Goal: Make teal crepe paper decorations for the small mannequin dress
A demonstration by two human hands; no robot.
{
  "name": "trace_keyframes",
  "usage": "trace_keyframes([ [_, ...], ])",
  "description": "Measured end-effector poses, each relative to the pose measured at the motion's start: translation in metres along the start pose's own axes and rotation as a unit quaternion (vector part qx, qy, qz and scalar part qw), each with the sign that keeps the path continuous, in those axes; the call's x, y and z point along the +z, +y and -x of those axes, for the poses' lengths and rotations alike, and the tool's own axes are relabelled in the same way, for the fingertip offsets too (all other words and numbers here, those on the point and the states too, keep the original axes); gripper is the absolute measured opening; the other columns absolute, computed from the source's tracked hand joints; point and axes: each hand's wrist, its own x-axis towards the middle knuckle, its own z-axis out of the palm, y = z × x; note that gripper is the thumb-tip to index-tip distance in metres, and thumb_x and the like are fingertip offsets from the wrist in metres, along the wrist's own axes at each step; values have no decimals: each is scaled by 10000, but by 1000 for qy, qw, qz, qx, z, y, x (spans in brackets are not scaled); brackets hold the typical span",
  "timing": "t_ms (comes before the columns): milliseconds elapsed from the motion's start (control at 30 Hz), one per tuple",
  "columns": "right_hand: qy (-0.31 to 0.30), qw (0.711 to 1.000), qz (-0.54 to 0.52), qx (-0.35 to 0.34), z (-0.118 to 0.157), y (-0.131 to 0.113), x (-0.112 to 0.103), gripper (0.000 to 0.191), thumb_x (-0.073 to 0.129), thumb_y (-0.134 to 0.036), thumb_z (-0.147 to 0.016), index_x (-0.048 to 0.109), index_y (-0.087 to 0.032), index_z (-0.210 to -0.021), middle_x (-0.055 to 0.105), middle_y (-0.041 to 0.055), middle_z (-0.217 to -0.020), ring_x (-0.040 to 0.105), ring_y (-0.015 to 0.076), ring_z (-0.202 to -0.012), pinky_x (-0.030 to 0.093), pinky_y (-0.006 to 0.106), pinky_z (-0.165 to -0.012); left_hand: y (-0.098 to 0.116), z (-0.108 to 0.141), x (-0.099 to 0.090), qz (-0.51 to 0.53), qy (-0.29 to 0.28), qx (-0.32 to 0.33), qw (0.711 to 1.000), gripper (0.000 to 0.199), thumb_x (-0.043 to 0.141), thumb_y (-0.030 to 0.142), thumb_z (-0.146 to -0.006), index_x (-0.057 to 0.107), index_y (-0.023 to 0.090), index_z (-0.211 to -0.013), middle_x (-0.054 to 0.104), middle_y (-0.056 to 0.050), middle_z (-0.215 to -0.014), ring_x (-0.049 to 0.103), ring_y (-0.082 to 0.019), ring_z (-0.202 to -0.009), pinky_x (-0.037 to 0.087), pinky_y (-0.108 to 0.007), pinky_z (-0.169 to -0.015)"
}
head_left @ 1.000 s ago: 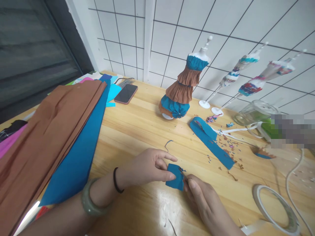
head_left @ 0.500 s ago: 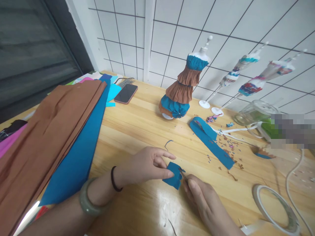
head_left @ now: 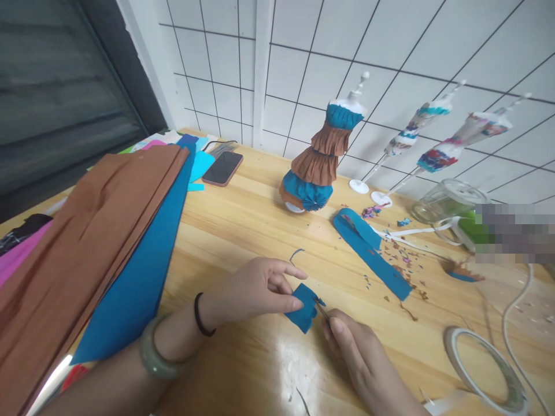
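Observation:
A small piece of teal crepe paper (head_left: 302, 315) with a scalloped right edge is held just above the wooden table in the middle of the view. My left hand (head_left: 264, 289) pinches its left side between thumb and bent fingers, the index finger stretched out above. My right hand (head_left: 353, 344) is closed around slim metal scissors (head_left: 322, 309), whose handles are hidden in the palm. Their tips meet the paper's right edge, where a small curled bit sticks out.
Beyond stands a dress form (head_left: 318, 156) in teal and brown paper. A teal strip (head_left: 373, 254) lies among scraps. Brown paper (head_left: 95, 231) covers the left, near a phone (head_left: 222, 168). Tape (head_left: 485, 370), a glass jar (head_left: 451, 199) and two small mannequins (head_left: 442, 153) are at right.
The teal piece has turned slightly in my left hand, its lower right corner now further left. The scissors stay at its right edge. The view has shifted a little.

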Motion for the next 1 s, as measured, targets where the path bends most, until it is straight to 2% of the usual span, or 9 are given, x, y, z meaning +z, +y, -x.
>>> trace_keyframes([
  [367, -2, 1000, -10, 6, 1, -1, 0, 359, 233, -399, -908, 330, -226, -609, 371, -36, -553, 374, 134, -503, 322, 226, -488, 1, 1, -1, 4, 5, 10, 1000, 446, 649, 292, -670, 552, 157, -1083, 573, 31, -626, 505, -88, -589, 399, -211, -600],
  [567, 5, 1000, -7, 7, 1, -3, 0, 358, 234, -404, -907, 331, -226, -611, 380, -35, -558, 385, 134, -509, 334, 222, -491, -5, -4, 5, 51, 1, 21, 998, 536, 667, 260, -648, 494, 158, -1144, 541, 40, -642, 493, -86, -594, 385, -210, -589],
  [867, -14, 1000, -9, 20, -1, -3, 2, 352, 226, -405, -909, 322, -225, -622, 367, -35, -580, 377, 135, -532, 331, 229, -514, -8, -8, 14, 44, -3, 31, 999, 523, 647, 213, -662, 484, 141, -1153, 375, 95, -523, 341, -45, -481, 263, -176, -470],
  [1000, -20, 999, -15, 23, -1, -4, 1, 351, 229, -404, -909, 324, -224, -624, 365, -34, -586, 369, 136, -539, 323, 232, -520, -7, -7, 15, 45, -4, 37, 998, 520, 638, 209, -665, 481, 129, -1155, 334, 102, -517, 314, -42, -474, 254, -173, -459],
])
